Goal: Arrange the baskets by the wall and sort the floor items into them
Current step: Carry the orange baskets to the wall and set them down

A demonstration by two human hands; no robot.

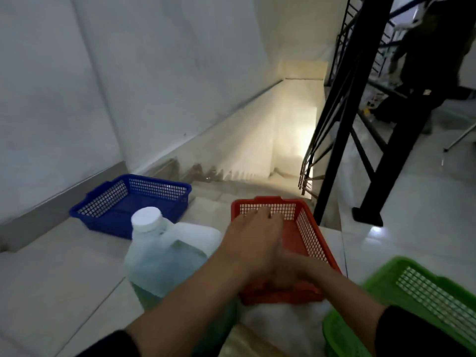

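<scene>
A red mesh basket (pixel 311 235) sits on the floor at the top of the stairs. My left hand (pixel 253 235) reaches over it with fingers stretched toward its far wall. Partly hidden under the left wrist, my right hand (pixel 291 273) curls around the basket's near rim; the motion blur hides the exact hold. A blue basket (pixel 128 202) stands against the wall on the left. A green basket (pixel 422 305) lies at the lower right. A translucent jug (pixel 164 253) with a white cap and bluish liquid stands left of the red basket.
A staircase (pixel 257 155) drops away just beyond the baskets. A black metal railing and post (pixel 371 161) stand to the right. Behind the railing at the upper right is a person in dark clothes (pixel 425 60). Pale tiled floor lies on the left and right.
</scene>
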